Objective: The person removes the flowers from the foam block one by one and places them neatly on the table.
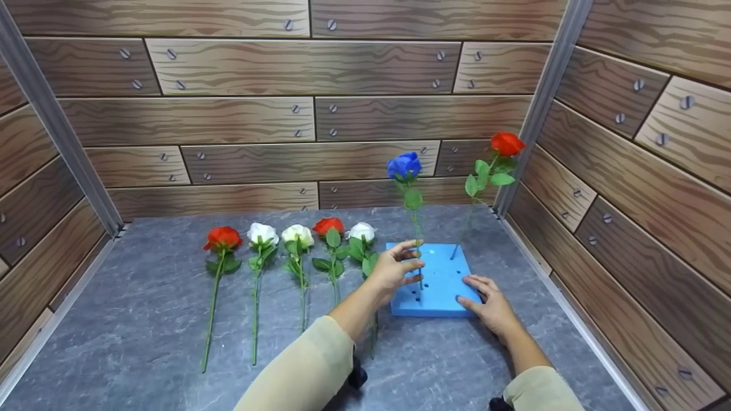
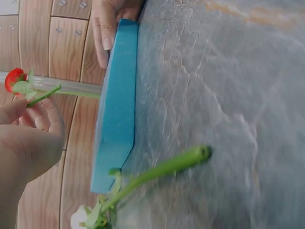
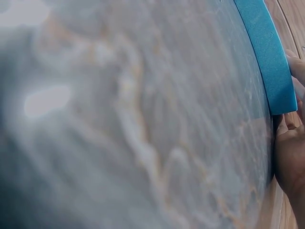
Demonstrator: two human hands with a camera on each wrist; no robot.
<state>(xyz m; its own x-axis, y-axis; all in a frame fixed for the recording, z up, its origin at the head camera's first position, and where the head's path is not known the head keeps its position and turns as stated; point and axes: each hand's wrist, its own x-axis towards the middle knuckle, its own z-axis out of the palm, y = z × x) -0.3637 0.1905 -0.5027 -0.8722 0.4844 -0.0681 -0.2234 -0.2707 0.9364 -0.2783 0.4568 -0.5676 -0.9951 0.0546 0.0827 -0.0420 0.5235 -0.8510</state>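
Note:
A blue rose (image 1: 404, 166) stands upright in my left hand (image 1: 396, 268), its thin green stem pinched between thumb and fingers. The left wrist view shows the cut lower end of that stem (image 2: 50, 94) apart from the light-blue block (image 1: 437, 308), above its top face. Small dark holes dot the top of the block. My right hand (image 1: 490, 305) rests on the block's right front corner, thumb and fingers extended over the edge. A red rose (image 1: 507, 144) stands in the block's far right part, leaning right.
Left of the block lies a row of roses on the grey marbled table (image 1: 143, 319): a red rose (image 1: 223, 237), a white rose (image 1: 263, 234), a cream rose (image 1: 298, 235), another red rose (image 1: 328, 226) and another white rose (image 1: 361, 231). Wood-patterned walls (image 1: 240, 120) enclose the table.

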